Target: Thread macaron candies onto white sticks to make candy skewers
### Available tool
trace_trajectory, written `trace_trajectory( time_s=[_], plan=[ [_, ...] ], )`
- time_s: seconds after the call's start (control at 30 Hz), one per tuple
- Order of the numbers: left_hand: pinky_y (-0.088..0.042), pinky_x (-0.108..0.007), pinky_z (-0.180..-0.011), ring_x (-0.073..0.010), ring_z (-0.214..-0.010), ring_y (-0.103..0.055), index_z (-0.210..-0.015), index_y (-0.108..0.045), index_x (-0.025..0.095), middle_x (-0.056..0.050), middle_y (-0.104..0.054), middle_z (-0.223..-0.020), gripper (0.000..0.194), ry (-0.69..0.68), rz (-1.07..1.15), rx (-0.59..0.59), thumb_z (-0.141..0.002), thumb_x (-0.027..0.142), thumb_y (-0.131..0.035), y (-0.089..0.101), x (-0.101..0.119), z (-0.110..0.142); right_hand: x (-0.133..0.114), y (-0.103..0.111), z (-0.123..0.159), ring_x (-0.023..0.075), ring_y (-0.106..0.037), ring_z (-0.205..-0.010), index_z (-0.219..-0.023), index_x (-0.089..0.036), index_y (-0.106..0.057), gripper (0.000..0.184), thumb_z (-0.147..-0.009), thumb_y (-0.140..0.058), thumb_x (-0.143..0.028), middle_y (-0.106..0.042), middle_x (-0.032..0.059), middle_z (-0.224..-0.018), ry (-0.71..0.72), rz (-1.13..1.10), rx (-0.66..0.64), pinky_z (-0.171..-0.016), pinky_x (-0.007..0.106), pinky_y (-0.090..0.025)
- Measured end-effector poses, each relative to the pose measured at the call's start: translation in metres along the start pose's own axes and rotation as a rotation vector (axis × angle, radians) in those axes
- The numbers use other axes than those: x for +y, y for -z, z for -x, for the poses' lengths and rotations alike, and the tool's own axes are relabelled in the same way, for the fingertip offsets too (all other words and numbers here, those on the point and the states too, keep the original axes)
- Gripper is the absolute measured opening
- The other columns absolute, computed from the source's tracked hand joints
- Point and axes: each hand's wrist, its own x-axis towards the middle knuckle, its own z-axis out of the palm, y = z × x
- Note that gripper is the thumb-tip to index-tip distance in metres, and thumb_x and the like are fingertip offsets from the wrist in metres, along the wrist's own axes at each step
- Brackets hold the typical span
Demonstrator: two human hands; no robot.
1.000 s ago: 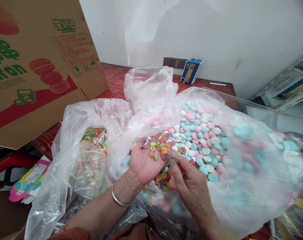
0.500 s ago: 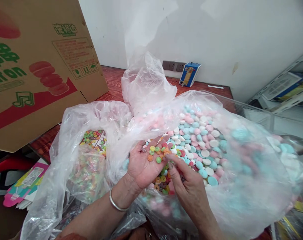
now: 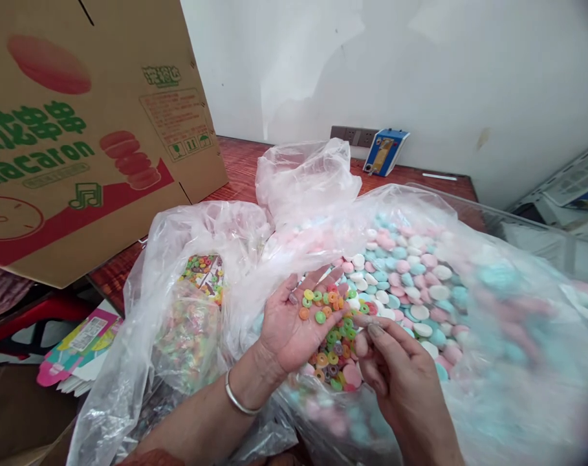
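Note:
My left hand [image 3: 284,333] is palm up, fingers extended, holding several small ring-shaped candies [image 3: 319,317] in green, yellow, orange and red. A silver bangle circles that wrist. Just right of it, my right hand [image 3: 407,372] has thumb and index finger pinched together; whatever is between them is too small to make out. Beneath both hands, more ring candies [image 3: 333,358] lie heaped on pink, white and blue button-shaped candies [image 3: 420,312] inside a large clear plastic bag [image 3: 395,197]. The left fingertips partly overlap the candies behind them.
Left of my hands, another plastic bag [image 3: 177,226] holds packed colourful rings. A macaron carton [image 3: 123,39] stands at the far left, above colourful printed cards [image 3: 75,349]. On the red-brown table [image 3: 238,158], a blue box [image 3: 387,152] stands by wall sockets [image 3: 354,135].
My right hand has drawn away from the left palm, toward the right and slightly down. The left hand still bears the ring candies. The whole view has shifted somewhat.

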Motion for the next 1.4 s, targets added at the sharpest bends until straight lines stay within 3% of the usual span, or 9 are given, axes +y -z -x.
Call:
trace_trajectory(
  time_s=[0.13, 0.37, 0.5, 0.67, 0.83, 1.0, 1.2, 1.3, 1.4],
  plan=[
    [-0.035, -0.044, -0.117, -0.0290, -0.145, -0.039, -0.140, -0.055, 0.015, -0.009, -0.051, -0.152, 0.047, -0.083, -0.044, -0.066, -0.100, 0.036, -0.044, -0.007, 0.005, 0.001, -0.004, -0.004, -0.002, -0.0025, -0.025, -0.032, -0.082, -0.017, -0.073, 0.025, -0.074, -0.079, -0.040, -0.056, -0.0050, -0.059, -0.142, -0.313, -0.035, -0.032, 0.013, -0.020],
    [-0.031, -0.051, -0.117, -0.0345, -0.146, -0.036, -0.137, -0.058, 0.017, -0.010, -0.045, -0.156, 0.054, 0.010, -0.046, -0.172, -0.098, 0.049, -0.039, -0.003, 0.000, -0.002, 0.003, -0.015, 0.003, -0.0016, -0.032, -0.036, -0.090, -0.017, -0.073, 0.024, -0.083, -0.075, -0.040, -0.056, -0.0054, -0.060, -0.103, -0.311, -0.136, -0.036, 0.011, -0.024],
    [-0.031, -0.048, -0.118, -0.0321, -0.146, -0.037, -0.134, -0.061, 0.018, -0.008, -0.044, -0.156, 0.050, 0.008, -0.130, -0.154, -0.098, 0.047, -0.040, -0.002, -0.002, -0.002, 0.000, -0.015, 0.003, -0.0018, -0.026, -0.032, -0.085, -0.015, -0.071, 0.023, -0.086, -0.071, -0.038, -0.056, -0.0061, -0.058, -0.167, -0.473, -0.177, -0.033, 0.012, -0.027],
    [-0.028, -0.041, -0.121, -0.0268, -0.146, -0.037, -0.128, -0.067, 0.023, -0.005, -0.052, -0.151, 0.037, -0.291, -0.623, -0.097, -0.097, 0.037, -0.053, -0.005, 0.003, -0.006, 0.000, -0.008, -0.003, -0.0012, -0.028, -0.032, -0.087, -0.014, -0.068, 0.015, -0.088, -0.062, -0.028, -0.061, -0.0043, -0.068, -0.195, -0.763, -0.118, -0.030, 0.011, -0.031],
    [-0.018, -0.042, -0.125, -0.0247, -0.148, -0.034, -0.131, -0.066, 0.028, -0.002, -0.055, -0.148, 0.039, -0.530, -1.183, -0.152, -0.096, 0.042, -0.056, 0.003, 0.006, -0.012, -0.002, -0.014, -0.004, 0.0047, -0.054, -0.044, -0.085, -0.016, -0.064, 0.021, -0.094, -0.050, -0.029, -0.067, 0.0006, -0.071, -0.294, -0.888, -0.018, -0.034, 0.011, -0.041],
    [-0.022, -0.045, -0.124, -0.0259, -0.145, -0.038, -0.126, -0.069, 0.025, -0.005, -0.057, -0.145, 0.042, -0.608, -1.179, -0.163, -0.101, 0.046, -0.042, 0.009, 0.005, -0.007, -0.009, -0.022, -0.005, 0.0189, -0.076, -0.080, -0.095, -0.013, -0.068, 0.035, -0.102, -0.040, -0.033, -0.077, 0.0100, -0.090, -0.342, -0.842, 0.163, -0.059, 0.027, -0.063],
    [-0.025, -0.049, -0.123, -0.0293, -0.141, -0.044, -0.121, -0.072, 0.022, -0.008, -0.060, -0.141, 0.045, -0.627, -1.148, -0.104, -0.099, 0.049, -0.044, 0.012, 0.005, 0.007, -0.008, -0.029, -0.003, 0.0261, -0.068, -0.116, -0.109, -0.014, -0.067, 0.035, -0.101, -0.043, -0.038, -0.075, 0.0112, -0.109, -0.254, -0.894, 0.126, -0.091, 0.038, -0.061],
    [-0.027, -0.050, -0.122, -0.0296, -0.138, -0.048, -0.120, -0.072, 0.022, -0.009, -0.062, -0.140, 0.044, -0.627, -1.122, -0.139, -0.099, 0.048, -0.043, 0.013, 0.006, 0.014, -0.010, -0.034, 0.000, 0.0265, -0.066, -0.120, -0.115, -0.014, -0.064, 0.033, -0.100, -0.045, -0.036, -0.074, 0.0119, -0.113, -0.230, -0.922, 0.108, -0.095, 0.042, -0.060],
    [-0.032, -0.048, -0.119, -0.0296, -0.135, -0.051, -0.121, -0.071, 0.022, -0.010, -0.063, -0.137, 0.040, -0.615, -1.112, -0.169, -0.100, 0.044, -0.046, 0.013, 0.009, 0.023, -0.010, -0.039, 0.003, 0.0227, -0.072, -0.106, -0.114, -0.015, -0.064, 0.030, -0.100, -0.046, -0.035, -0.074, 0.0113, -0.107, -0.248, -0.911, 0.107, -0.084, 0.038, -0.063]
  ],
)
